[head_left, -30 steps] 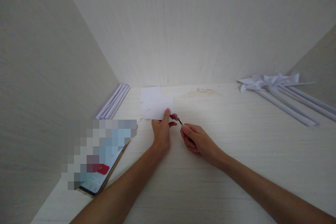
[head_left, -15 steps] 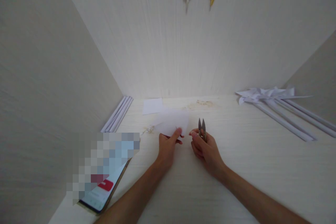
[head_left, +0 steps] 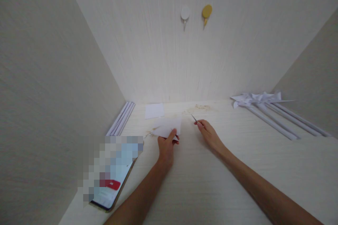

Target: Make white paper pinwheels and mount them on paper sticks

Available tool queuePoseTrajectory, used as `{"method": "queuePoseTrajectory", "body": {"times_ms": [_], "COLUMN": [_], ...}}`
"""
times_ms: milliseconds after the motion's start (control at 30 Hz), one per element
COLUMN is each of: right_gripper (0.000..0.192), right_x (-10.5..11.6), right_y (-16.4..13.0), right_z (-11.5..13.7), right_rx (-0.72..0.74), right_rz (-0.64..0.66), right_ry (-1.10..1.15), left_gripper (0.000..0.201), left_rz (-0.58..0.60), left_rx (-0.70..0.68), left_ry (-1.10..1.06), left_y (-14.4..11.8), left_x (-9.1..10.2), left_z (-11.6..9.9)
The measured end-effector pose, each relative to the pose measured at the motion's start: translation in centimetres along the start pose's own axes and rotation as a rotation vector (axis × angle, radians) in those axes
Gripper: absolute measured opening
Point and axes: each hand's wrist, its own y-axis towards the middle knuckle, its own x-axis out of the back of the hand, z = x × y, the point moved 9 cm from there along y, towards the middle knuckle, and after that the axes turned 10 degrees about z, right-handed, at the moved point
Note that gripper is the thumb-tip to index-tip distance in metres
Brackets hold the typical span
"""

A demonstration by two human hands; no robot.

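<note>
Pinched between the thumb and fingers of my left hand (head_left: 167, 146) is a white paper square (head_left: 167, 127). My right hand (head_left: 209, 134) is closed on thread snips (head_left: 194, 117), whose pointed dark blades stick out up and to the left, seen edge-on; its fingers hide the handle. A gap of bare tabletop separates the snips from the paper. Behind the held paper, another white paper sheet (head_left: 154, 110) lies flat near the back wall.
Rolled paper sticks (head_left: 121, 119) lie along the left wall. White paper pinwheels (head_left: 257, 99) on paper sticks rest at the back right. A phone (head_left: 113, 182), partly pixelated, lies at the left. White (head_left: 185, 13) and yellow (head_left: 207, 11) hooks are on the back wall.
My right hand has turned the snips from upright with both blades showing to edge-on, tips pointing left, and moved slightly forward. My left hand still holds the paper. The view has tilted up.
</note>
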Motion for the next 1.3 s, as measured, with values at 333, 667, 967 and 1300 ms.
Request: {"method": "queuePoseTrajectory", "body": {"times_ms": [333,667,967,1300], "right_gripper": [0.033,0.038,0.024,0.034], "right_x": [-0.3,-1.1,-0.2,-6.7], "right_y": [6.8,7.2,1.0,-5.6], "right_z": [0.0,0.2,1.6,3.4], "right_rx": [-0.052,-0.051,0.030,-0.028], "right_rz": [0.113,0.158,-0.028,0.319], "right_ry": [-0.646,-0.737,0.117,1.156], "left_gripper": [0.017,0.016,0.019,0.020], "left_rz": [-0.001,0.002,0.028,0.282], "left_rx": [0.018,0.015,0.038,0.099], "left_ry": [-0.019,-0.004,-0.046,0.118], "left_y": [0.4,0.4,-1.0,-3.0], "left_x": [0.2,0.1,0.1,-1.6], "left_z": [0.5,0.7,-0.2,1.0]}}
